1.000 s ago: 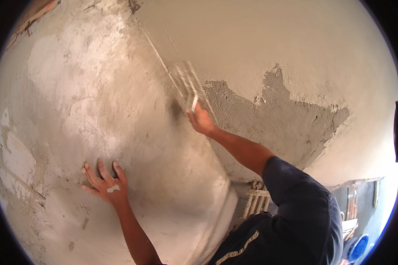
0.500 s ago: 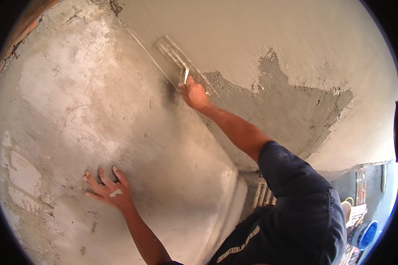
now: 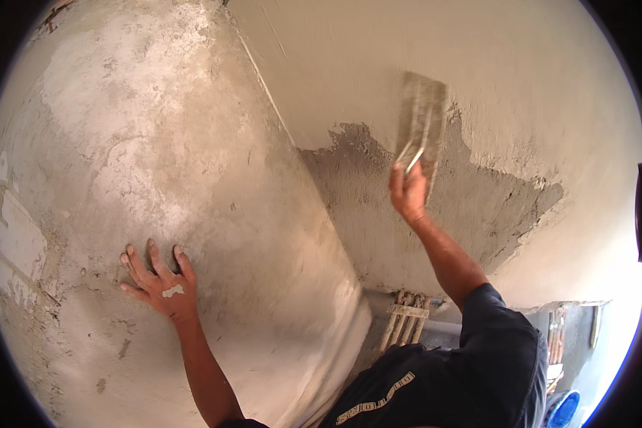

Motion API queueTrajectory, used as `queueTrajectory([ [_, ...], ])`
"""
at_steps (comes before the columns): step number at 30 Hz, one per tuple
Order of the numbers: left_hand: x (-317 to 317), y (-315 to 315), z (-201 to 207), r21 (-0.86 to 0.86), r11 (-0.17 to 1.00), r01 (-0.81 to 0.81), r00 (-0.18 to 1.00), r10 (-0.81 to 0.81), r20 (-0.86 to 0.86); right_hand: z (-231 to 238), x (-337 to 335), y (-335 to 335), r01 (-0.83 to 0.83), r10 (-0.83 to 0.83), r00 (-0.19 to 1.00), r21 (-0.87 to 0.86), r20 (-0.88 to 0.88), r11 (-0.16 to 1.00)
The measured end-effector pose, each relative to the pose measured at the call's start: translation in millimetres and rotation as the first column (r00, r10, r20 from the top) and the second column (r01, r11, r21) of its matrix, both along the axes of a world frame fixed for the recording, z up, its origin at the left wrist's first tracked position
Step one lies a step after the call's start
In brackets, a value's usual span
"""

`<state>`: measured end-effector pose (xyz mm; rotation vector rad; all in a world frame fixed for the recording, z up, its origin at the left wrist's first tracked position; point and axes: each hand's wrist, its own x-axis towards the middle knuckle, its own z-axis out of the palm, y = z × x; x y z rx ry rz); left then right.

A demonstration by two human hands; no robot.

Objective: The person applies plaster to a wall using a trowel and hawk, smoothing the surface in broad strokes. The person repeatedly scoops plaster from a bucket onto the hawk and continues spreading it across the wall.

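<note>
My right hand (image 3: 410, 191) grips the handle of a long rectangular plastering trowel (image 3: 422, 107), somewhat blurred by motion. The trowel lies over the upper wall, across the border between smooth pale plaster (image 3: 335, 64) and a darker, rougher patch (image 3: 399, 235). My left hand (image 3: 165, 287) rests flat with fingers spread on the grey, stained wall (image 3: 214, 171) at left. A pale smear of plaster sticks to its back.
A corner line (image 3: 271, 100) divides the two wall faces. Several pipes (image 3: 406, 317) come out low on the wall beside my torso. At lower right stands a blue bucket (image 3: 563, 410). Bare, flaked block (image 3: 20, 239) shows at far left.
My right hand has swept the trowel rightward from the corner and turned it more upright. The left hand stays spread on the wall, and the view has shifted slightly.
</note>
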<state>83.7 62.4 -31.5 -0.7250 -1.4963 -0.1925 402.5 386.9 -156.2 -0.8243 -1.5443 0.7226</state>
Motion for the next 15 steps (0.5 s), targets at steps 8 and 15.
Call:
queueTrajectory([
  [8, -2, 4, 3, 0.003, 0.997, 0.078, 0.996, -0.078, -0.051, 77, -144, 33, -0.223, 0.192, 0.967, 0.197, 0.166, 0.955],
  [15, -7, -5, -3, 0.016, 0.994, 0.107, 0.993, -0.106, -0.053, 88, -136, 57, -0.211, 0.165, 0.953, 0.166, 0.253, 0.963],
])
